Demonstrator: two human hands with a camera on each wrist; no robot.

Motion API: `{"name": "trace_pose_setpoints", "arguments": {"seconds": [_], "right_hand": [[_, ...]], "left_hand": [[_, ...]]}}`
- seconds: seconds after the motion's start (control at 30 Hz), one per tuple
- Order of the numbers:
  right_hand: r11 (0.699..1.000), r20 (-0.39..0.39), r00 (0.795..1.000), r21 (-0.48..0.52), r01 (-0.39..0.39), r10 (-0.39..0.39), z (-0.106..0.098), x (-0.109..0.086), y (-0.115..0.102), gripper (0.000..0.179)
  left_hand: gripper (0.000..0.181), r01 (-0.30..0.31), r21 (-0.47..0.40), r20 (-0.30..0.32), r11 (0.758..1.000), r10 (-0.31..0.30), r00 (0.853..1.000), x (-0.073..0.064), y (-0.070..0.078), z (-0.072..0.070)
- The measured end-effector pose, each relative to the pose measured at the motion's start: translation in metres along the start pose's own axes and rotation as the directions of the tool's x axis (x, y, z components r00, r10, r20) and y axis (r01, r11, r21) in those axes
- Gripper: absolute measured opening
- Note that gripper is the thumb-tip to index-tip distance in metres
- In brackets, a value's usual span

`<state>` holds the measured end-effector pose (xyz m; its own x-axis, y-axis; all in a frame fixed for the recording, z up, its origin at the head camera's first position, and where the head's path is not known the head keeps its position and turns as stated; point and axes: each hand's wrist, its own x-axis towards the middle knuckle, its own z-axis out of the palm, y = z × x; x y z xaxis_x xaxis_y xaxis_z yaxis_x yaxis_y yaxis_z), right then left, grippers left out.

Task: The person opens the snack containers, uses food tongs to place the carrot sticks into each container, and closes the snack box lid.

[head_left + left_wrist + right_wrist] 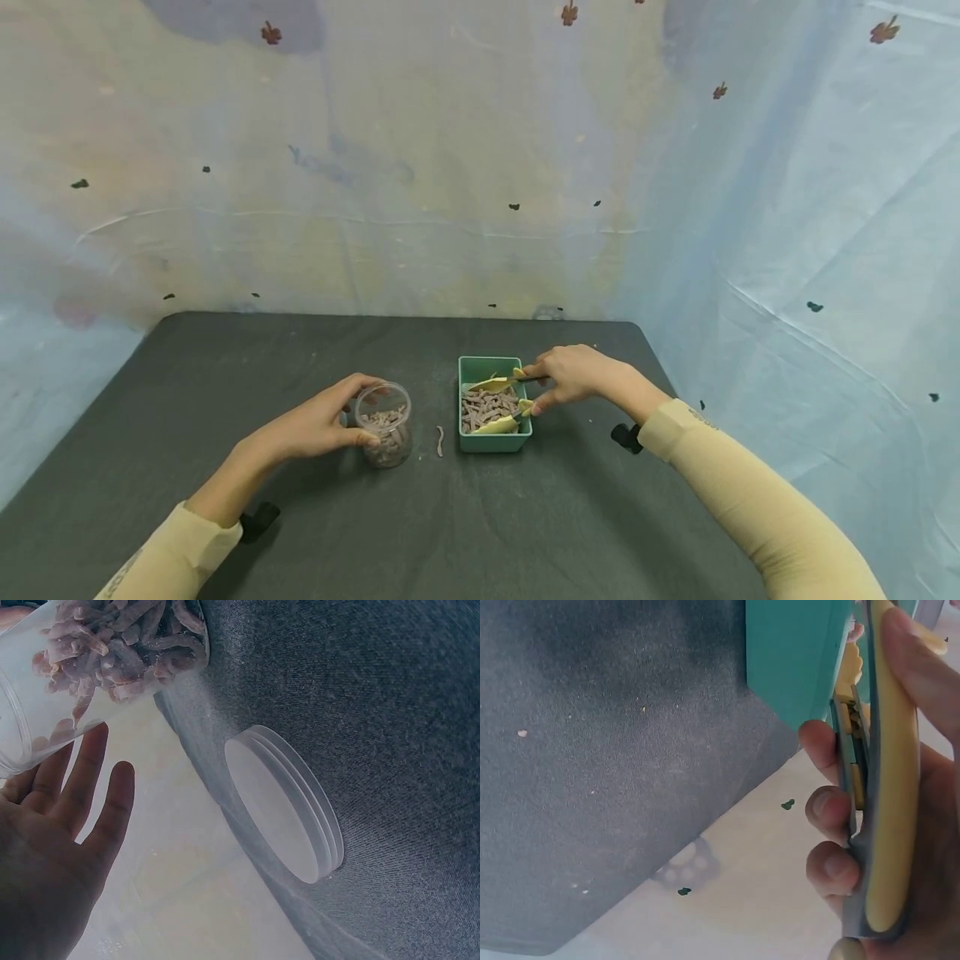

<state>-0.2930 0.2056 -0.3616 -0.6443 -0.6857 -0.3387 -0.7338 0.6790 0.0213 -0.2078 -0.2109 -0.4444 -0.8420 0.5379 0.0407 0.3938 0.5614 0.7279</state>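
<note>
My left hand [318, 425] holds a clear plastic jar [392, 450], thumb on the near side and fingers behind it. Brown stick-like pieces [127, 645] partly fill the jar, whose mouth is uncovered. With my right hand [581, 372] I grip a pair of tongs [896, 787] with yellow-and-grey handles. Their yellow tips [495, 426] stand apart inside a green rectangular bin [491, 445], among more brown pieces [486, 406]. Whether the tips hold a piece cannot be told. One loose piece [440, 442] lies on the table between jar and bin.
A clear round lid [277, 806] lies on the dark table [480, 533] near the jar, seen in the left wrist view. Small crumbs [522, 733] dot the tabletop. Patterned sheeting [420, 167] hangs behind the table and along its sides.
</note>
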Motion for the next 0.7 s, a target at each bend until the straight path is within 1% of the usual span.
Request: {"name": "trace_pose_setpoints", "arguments": {"seconds": [0.2,0.5,0.7], "right_hand": [[0.999,-0.070,0.997,0.007,0.034,-0.034,0.004,-0.006,0.001,0.069],[0.998,-0.116,0.993,0.040,0.041,-0.036,0.004,-0.014,0.003,0.064],[0.998,-0.154,0.987,0.037,0.052,-0.046,0.006,-0.017,0.006,0.062]], "left_hand": [[0.077,-0.005,0.010,0.000,1.000,0.005,1.000,0.000,0.001,0.000],[0.076,-0.005,-0.002,0.004,1.000,0.005,1.000,0.000,0.001,0.001],[0.076,-0.006,0.001,0.004,1.000,0.006,1.000,-0.001,0.001,0.001]]}}
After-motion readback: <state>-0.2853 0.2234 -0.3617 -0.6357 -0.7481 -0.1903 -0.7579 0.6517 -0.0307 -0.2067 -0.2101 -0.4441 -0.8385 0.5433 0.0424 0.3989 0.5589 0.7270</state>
